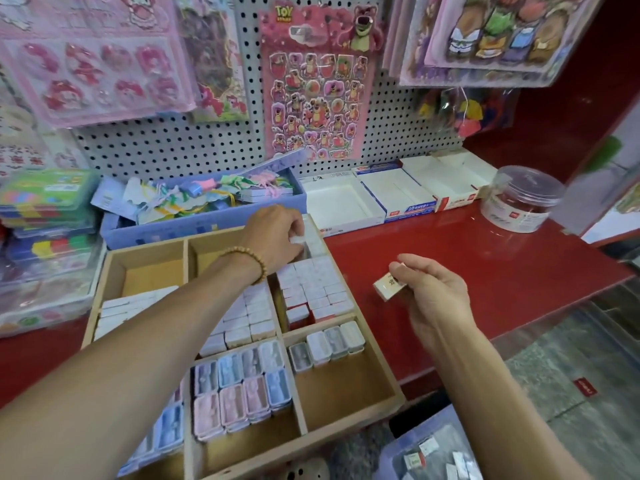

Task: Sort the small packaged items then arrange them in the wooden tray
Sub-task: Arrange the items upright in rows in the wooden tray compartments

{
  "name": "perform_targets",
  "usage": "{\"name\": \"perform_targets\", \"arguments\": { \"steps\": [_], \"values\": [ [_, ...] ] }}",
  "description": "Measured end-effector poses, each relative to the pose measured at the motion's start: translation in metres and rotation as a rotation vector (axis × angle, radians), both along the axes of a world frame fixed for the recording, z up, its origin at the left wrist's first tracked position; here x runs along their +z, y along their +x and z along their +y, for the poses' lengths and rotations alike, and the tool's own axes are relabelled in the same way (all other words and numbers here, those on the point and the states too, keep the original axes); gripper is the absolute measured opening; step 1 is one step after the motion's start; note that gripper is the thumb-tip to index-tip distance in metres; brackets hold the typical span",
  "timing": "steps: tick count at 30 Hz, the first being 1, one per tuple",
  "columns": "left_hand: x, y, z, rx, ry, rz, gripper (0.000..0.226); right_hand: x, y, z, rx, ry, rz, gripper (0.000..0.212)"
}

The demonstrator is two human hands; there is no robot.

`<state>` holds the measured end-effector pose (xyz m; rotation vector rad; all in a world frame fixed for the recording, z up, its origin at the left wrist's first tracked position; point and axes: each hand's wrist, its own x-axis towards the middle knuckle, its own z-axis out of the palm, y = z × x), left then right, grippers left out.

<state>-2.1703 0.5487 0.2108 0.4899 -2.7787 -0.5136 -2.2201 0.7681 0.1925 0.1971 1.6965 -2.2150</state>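
Over the red shelf (485, 258), small packet (388, 286) between right-hand fingers (403, 271)

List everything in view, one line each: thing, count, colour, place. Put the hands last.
Wooden tray: one, light wood, divided, on the shelf's front edge.
Small packaged items: many, white, pink, blue and grey, in rows in the tray compartments.
Shelf: one, red.
Blue box: one, behind the tray, full of pastel tagged items.
White cartons: three, open, against the pegboard.
Clear jar: one, right of the cartons.
Sticker sheets: several, mostly pink, on the pegboard.
Left hand: pinches a white packet over the tray's far right compartment.
Right hand: holds a small cream packet above the shelf.
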Motion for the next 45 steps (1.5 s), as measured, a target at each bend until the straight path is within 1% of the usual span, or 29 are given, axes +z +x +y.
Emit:
{"name": "perform_targets", "arguments": {
  "steps": [5, 7, 8, 9, 10, 11, 12, 13, 14, 16, 20, 22, 25, 28, 30, 32, 34, 36, 38, 41, 45],
  "values": [
    [0.008, 0.008, -0.001, 0.002, -0.015, -0.053, 0.013, 0.011, 0.015, -0.001, 0.008, -0.057, -0.002, 0.017],
    [0.018, 0.018, 0.006, 0.041, 0.012, 0.031, 0.007, 0.017, 0.023, -0.002, 0.019, -0.094, 0.0, 0.017],
    [0.025, 0.025, 0.014, 0.049, 0.1, 0.101, 0.005, 0.021, 0.029, -0.002, 0.022, -0.122, 0.0, 0.017],
    [0.032, 0.033, 0.023, 0.04, 0.251, 0.153, 0.009, 0.026, 0.034, -0.004, 0.027, -0.152, 0.003, 0.017],
    [0.038, 0.042, 0.035, 0.01, 0.446, 0.167, 0.013, 0.031, 0.04, -0.005, 0.032, -0.18, 0.014, 0.017],
    [0.044, 0.052, 0.047, -0.031, 0.655, 0.139, 0.013, 0.035, 0.047, -0.008, 0.04, -0.203, 0.028, 0.017],
    [0.048, 0.062, 0.058, -0.069, 0.82, 0.1, 0.012, 0.039, 0.054, -0.01, 0.047, -0.224, 0.044, 0.016],
    [0.051, 0.071, 0.067, -0.099, 0.925, 0.083, 0.012, 0.043, 0.061, -0.012, 0.054, -0.246, 0.054, 0.016],
    [0.052, 0.079, 0.072, -0.118, 0.988, 0.095, 0.013, 0.047, 0.068, -0.013, 0.061, -0.267, 0.061, 0.015],
    [0.057, 0.093, 0.072, -0.129, 1.04, 0.142, 0.014, 0.052, 0.081, -0.015, 0.091, -0.265, 0.096, 0.014],
    [0.072, 0.119, 0.056, -0.114, 1.093, 0.195, 0.014, 0.059, 0.105, -0.012, 0.235, -0.059, 0.239, 0.009],
    [0.077, 0.134, 0.048, -0.117, 1.096, 0.216, 0.013, 0.064, 0.116, -0.013, 0.298, 0.011, 0.29, 0.008],
    [0.077, 0.157, 0.039, -0.088, 0.956, 0.207, 0.009, 0.07, 0.132, -0.021, 0.342, 0.064, 0.34, 0.007],
    [0.066, 0.186, 0.027, -0.019, 0.832, 0.235, 0.003, 0.069, 0.143, -0.035, 0.358, 0.198, 0.446, 0.011],
    [0.055, 0.209, 0.017, 0.056, 0.803, 0.273, 0.008, 0.063, 0.147, -0.047, 0.351, 0.329, 0.541, 0.013],
    [0.042, 0.232, 0.009, 0.163, 0.82, 0.332, 0.01, 0.058, 0.151, -0.06, 0.369, 0.427, 0.627, 0.017],
    [0.029, 0.252, 0.002, 0.263, 0.838, 0.44, 0.011, 0.053, 0.154, -0.073, 0.403, 0.506, 0.691, 0.016],
    [0.019, 0.267, -0.001, 0.33, 0.782, 0.518, 0.011, 0.05, 0.158, -0.085, 0.452, 0.592, 0.751, 0.014],
    [0.014, 0.275, 0.0, 0.371, 0.731, 0.539, 0.011, 0.048, 0.163, -0.096, 0.497, 0.672, 0.794, 0.012],
    [0.01, 0.281, 0.001, 0.4, 0.708, 0.585, 0.016, 0.047, 0.166, -0.108, 0.527, 0.815, 0.868, 0.017],
    [0.011, 0.285, 0.002, 0.44, 0.657, 0.607, 0.019, 0.051, 0.164, -0.115, 0.553, 0.968, 1.007, 0.017]
  ]
}}
